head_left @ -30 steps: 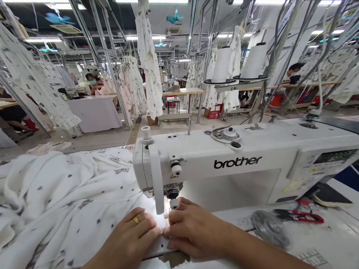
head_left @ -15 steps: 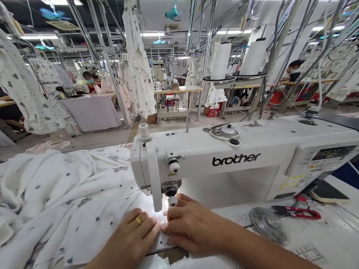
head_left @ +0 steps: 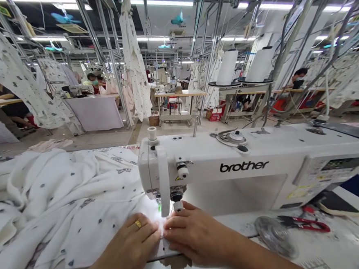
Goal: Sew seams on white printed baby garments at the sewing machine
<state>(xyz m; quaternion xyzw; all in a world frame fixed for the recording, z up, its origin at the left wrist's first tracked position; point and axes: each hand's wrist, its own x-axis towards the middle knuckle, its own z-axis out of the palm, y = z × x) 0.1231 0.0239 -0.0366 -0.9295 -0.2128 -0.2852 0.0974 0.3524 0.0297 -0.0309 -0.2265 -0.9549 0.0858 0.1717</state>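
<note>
White printed fabric (head_left: 90, 226) with small dark motifs spreads over the left of the table and runs under the needle area of a white sewing machine (head_left: 196, 154). My left hand (head_left: 136, 240), with a gold ring on one finger, presses and grips this fabric just in front of the needle. Close beside it, my right hand (head_left: 194, 234) pinches the fabric's edge, fingers bent and nearly meeting the left ones. A bright lamp lights the spot between them. The needle and presser foot are mostly hidden behind the machine's guard and my fingers.
Red-handled thread snips (head_left: 308, 224) lie right of my right arm, beside a clear round disc (head_left: 275, 236). A dark-topped pad (head_left: 339, 203) rests farther right. Two white thread cones (head_left: 228, 67) stand behind the machine. Other people sit at machines across the room.
The view has shifted slightly, so the machine appears a little lower and farther right. My right fingers have straightened somewhat on the fabric; both hands stay by the needle.
</note>
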